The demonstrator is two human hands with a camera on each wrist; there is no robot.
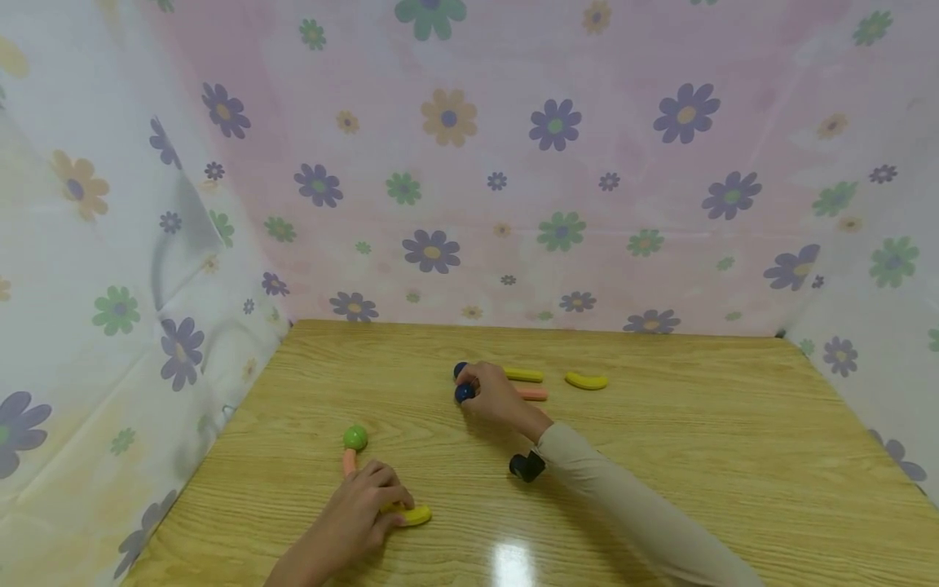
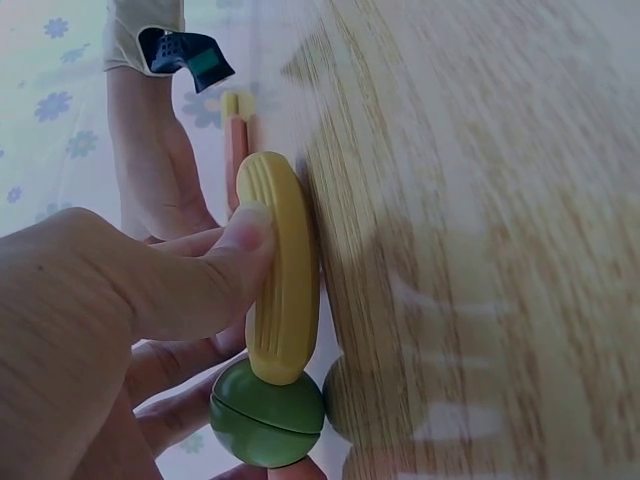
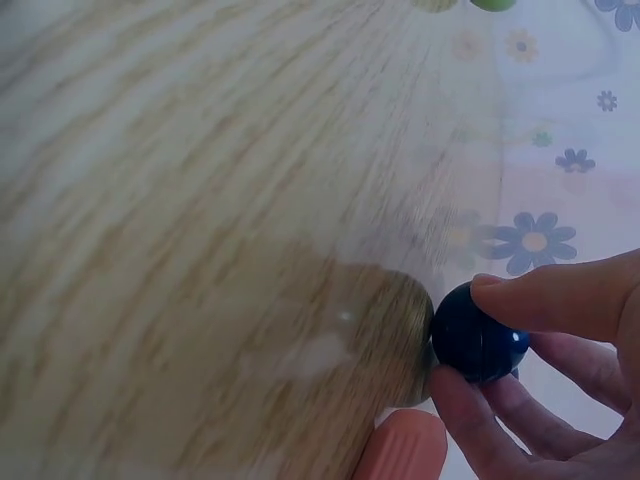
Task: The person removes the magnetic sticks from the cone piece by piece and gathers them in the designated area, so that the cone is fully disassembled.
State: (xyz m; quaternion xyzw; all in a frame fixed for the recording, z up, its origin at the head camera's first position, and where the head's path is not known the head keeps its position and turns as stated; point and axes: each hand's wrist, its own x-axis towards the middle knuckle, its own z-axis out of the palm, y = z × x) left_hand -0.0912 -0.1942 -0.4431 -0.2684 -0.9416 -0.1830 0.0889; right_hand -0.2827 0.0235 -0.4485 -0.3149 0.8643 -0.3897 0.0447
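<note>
My left hand (image 1: pixel 363 505) pinches a yellow curved, grooved piece (image 2: pixel 282 290) low over the wooden table, thumb on its side. A green ball (image 1: pixel 355 438) lies beyond this hand, beside an orange stick (image 1: pixel 349 462) whose near end the hand hides. Farther back, my right hand (image 1: pixel 493 395) pinches a dark blue ball (image 3: pixel 480 335) between thumb and fingers, at the tabletop. Another dark blue ball (image 1: pixel 460 371) sits just behind it. To the right of these balls lie a straight yellow stick (image 1: pixel 524 375) and an orange stick (image 1: pixel 533 394), their left ends partly behind the right hand.
Another yellow curved piece (image 1: pixel 587 381) lies farther right on the wooden table (image 1: pixel 697 440). Flower-patterned sheets (image 1: pixel 499 204) stand along the table's back and sides. A black wrist camera (image 1: pixel 526 466) sits at the right sleeve.
</note>
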